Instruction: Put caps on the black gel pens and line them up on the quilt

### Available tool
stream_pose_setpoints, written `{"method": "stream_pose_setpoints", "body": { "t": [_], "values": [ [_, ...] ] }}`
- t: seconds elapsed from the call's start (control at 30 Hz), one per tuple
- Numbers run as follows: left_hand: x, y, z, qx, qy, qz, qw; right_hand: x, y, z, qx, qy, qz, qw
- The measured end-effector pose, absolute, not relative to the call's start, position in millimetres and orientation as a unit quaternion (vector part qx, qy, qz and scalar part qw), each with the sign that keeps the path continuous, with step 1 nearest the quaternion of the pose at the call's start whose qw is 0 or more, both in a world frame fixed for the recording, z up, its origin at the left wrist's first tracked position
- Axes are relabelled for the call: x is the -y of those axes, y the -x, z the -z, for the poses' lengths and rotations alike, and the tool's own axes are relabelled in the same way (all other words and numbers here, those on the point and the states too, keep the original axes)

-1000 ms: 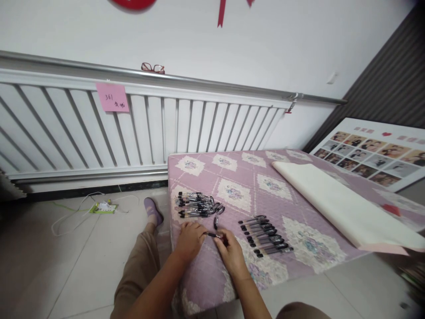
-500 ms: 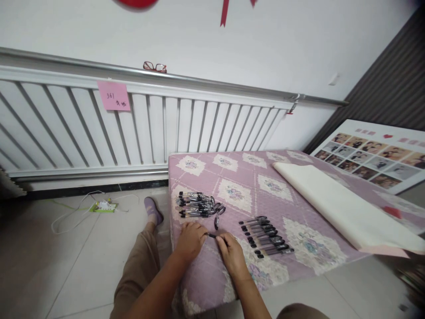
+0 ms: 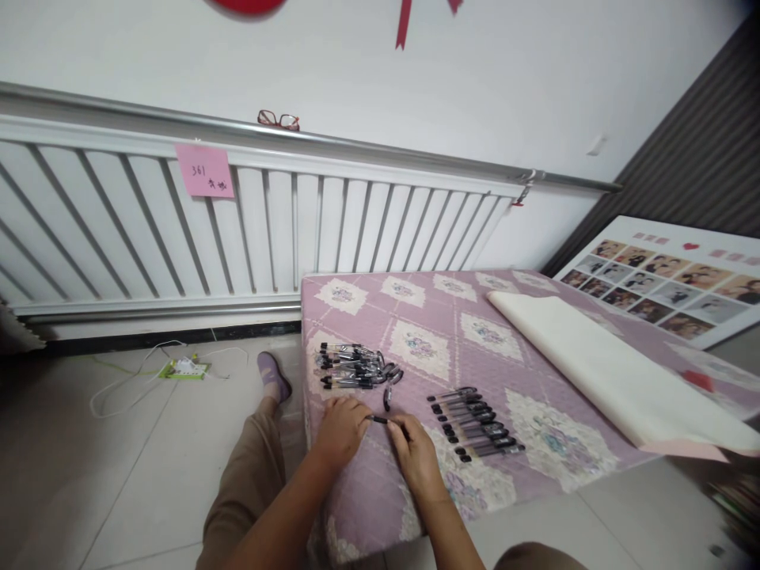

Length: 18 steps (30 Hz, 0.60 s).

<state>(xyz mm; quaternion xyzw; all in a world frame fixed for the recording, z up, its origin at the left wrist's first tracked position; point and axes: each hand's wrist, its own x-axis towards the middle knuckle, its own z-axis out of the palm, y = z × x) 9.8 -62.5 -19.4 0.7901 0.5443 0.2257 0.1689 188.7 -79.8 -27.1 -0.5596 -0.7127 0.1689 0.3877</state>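
Observation:
Between my two hands is a slim black pen (image 3: 379, 419), low over the purple patterned cover (image 3: 380, 491). My left hand (image 3: 343, 431) is closed on its left end, and my right hand (image 3: 414, 451) pinches the other end; the fingers hide both tips. Just beyond my left hand lies a loose pile of pens (image 3: 350, 366) with black parts. A few black caps (image 3: 390, 380) are scattered at the pile's right side. To the right of my right hand, several clear-barrelled pens (image 3: 478, 427) with black ends lie side by side in a slanted row.
A cream folded sheet (image 3: 594, 364) lies on the right part of the cover. Behind stands a white radiator (image 3: 344, 226) with a pink note (image 3: 205, 171); glasses (image 3: 279, 120) rest on the pipe above. A photo board (image 3: 659, 277) leans at right. A power strip (image 3: 185, 369) with cables sits on the floor.
Almost nothing differs. Both hands stay on the pen in nearly the same place, and the pile and row lie as before.

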Motion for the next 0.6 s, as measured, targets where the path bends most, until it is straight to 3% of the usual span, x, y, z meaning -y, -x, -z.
{"method": "stream_pose_setpoints", "body": {
  "t": [0.13,0.6],
  "values": [
    [61,-10,22,-0.570,-0.769,-0.239,0.163,79,-193,30,0.686,0.586,-0.098,0.421],
    [62,-9,19,-0.595,-0.727,-0.302,0.165,43,-172,26,0.710,0.650,0.096,0.253]
  ]
}}
